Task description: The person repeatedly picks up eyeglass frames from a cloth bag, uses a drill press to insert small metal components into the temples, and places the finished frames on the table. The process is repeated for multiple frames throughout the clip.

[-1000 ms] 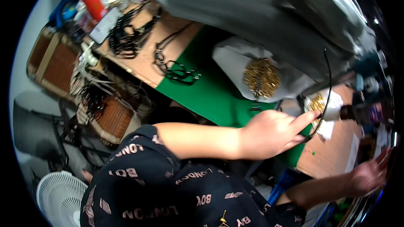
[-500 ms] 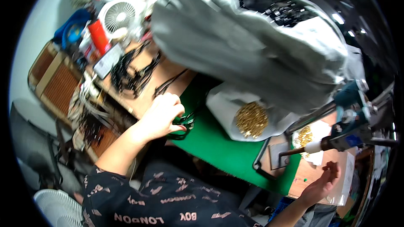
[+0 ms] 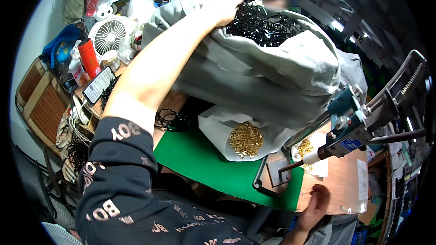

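Work appears unfinished: black cords (image 3: 268, 29) fill the grey sack (image 3: 272, 75) up to its mouth, while black loops (image 3: 169, 120) lie outside, by the green mat (image 3: 200, 156). Your left hand (image 3: 225, 9) meets the cords at the rim (its grip cannot be told). Your right hand (image 3: 315, 205) is empty, loosely spread. Gold pieces (image 3: 245, 140) sit heaped on the pale sheet (image 3: 212, 120).
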`<action>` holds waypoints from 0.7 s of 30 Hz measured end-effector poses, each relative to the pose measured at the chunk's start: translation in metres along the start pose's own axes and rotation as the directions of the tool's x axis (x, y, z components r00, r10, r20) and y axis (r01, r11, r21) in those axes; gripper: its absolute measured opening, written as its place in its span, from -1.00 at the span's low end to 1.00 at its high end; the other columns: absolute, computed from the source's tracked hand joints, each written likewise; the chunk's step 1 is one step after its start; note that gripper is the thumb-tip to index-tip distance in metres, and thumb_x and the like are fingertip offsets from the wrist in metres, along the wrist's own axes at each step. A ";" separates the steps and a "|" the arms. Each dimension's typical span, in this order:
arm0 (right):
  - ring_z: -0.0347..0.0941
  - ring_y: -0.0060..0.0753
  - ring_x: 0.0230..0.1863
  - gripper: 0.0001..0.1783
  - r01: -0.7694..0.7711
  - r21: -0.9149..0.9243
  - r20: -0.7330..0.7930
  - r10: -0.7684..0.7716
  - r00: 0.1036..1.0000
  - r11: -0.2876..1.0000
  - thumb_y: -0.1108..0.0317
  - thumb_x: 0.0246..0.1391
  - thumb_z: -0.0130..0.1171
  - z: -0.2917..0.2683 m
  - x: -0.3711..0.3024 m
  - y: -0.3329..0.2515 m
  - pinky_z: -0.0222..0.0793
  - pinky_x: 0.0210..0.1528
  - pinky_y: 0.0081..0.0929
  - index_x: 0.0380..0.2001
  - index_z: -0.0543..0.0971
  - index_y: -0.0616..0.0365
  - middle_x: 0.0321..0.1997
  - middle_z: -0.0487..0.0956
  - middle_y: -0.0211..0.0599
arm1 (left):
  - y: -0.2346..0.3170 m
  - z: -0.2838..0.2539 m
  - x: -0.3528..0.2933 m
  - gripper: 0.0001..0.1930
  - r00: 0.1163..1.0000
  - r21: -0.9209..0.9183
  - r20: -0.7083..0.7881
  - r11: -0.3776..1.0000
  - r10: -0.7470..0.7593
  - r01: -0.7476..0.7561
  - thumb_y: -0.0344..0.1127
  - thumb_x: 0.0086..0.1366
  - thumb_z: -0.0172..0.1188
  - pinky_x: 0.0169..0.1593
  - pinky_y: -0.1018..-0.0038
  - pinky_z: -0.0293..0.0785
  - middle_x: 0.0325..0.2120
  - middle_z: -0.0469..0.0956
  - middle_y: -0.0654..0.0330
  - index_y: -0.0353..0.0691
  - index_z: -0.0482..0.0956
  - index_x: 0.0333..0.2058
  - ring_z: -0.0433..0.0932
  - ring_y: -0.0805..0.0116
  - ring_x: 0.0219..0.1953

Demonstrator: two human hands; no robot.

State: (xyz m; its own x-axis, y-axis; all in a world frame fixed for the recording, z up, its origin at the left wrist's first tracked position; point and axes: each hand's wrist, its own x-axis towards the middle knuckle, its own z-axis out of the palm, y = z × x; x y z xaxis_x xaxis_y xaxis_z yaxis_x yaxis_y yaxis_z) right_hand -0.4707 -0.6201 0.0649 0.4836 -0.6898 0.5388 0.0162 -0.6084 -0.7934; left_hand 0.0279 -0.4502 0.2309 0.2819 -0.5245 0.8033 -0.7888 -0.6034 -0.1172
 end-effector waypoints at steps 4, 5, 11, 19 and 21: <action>0.34 -0.53 -0.24 -0.83 -0.056 0.062 0.105 0.049 0.993 0.997 0.57 0.04 -0.05 0.007 -0.027 0.002 0.24 -0.13 -0.62 -0.24 0.41 0.30 -0.29 0.43 -0.31 | 0.005 -0.018 -0.008 -0.19 0.663 0.444 0.513 0.830 -0.545 0.337 0.04 -0.09 0.33 0.01 0.26 0.38 -0.07 0.45 0.02 -0.14 0.21 0.11 0.42 0.11 0.00; 0.34 -0.55 -0.25 -0.82 -0.150 0.101 0.138 0.136 0.981 0.983 0.55 0.04 -0.01 0.007 -0.034 0.008 0.24 -0.13 -0.63 -0.24 0.41 0.28 -0.30 0.43 -0.33 | -0.034 0.000 -0.015 -0.17 0.641 0.470 0.538 0.826 -0.547 0.311 0.04 -0.14 0.37 -0.01 0.28 0.40 -0.10 0.46 0.01 -0.09 0.23 0.11 0.42 0.11 0.00; 0.34 -0.58 -0.25 -0.82 -0.277 0.119 0.235 0.244 0.941 0.954 0.58 0.03 0.00 0.018 -0.045 0.037 0.23 -0.13 -0.67 -0.24 0.43 0.26 -0.28 0.43 -0.38 | -0.041 -0.021 -0.057 -0.69 0.949 0.488 0.259 0.872 -0.179 0.031 -0.07 0.04 0.18 -0.06 0.36 0.37 -0.27 0.51 0.13 -0.20 0.60 -0.39 0.47 0.20 -0.18; 0.41 -0.40 -0.29 -0.84 -0.026 0.160 0.389 -0.039 0.921 0.987 0.64 -0.08 0.09 0.058 -0.026 -0.001 0.34 -0.22 -0.59 -0.35 0.49 0.28 -0.32 0.47 -0.21 | 0.063 -0.083 0.005 -0.70 0.995 -0.022 -0.070 0.997 0.076 -0.078 -0.09 0.11 0.10 -0.30 0.28 0.44 -0.50 0.55 0.07 -0.24 0.58 -0.41 0.53 0.15 -0.43; 0.41 -0.42 -0.33 -0.84 -0.002 0.149 0.478 -0.070 0.875 0.989 0.64 -0.09 0.10 0.069 -0.024 -0.003 0.34 -0.27 -0.60 -0.36 0.49 0.28 -0.34 0.47 -0.21 | 0.124 -0.132 -0.016 -0.71 0.997 -0.077 -0.009 0.994 0.073 -0.074 -0.12 0.10 0.13 -0.29 0.31 0.42 -0.51 0.53 0.07 -0.25 0.56 -0.38 0.51 0.15 -0.43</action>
State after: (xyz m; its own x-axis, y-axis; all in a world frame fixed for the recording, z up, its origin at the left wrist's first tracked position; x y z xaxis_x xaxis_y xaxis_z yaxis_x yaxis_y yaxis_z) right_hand -0.4214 -0.5747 0.0348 0.8409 -0.3732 0.3920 0.1455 -0.5418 -0.8278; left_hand -0.1472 -0.4373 0.2804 0.2182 -0.5617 0.7980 -0.8471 -0.5151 -0.1309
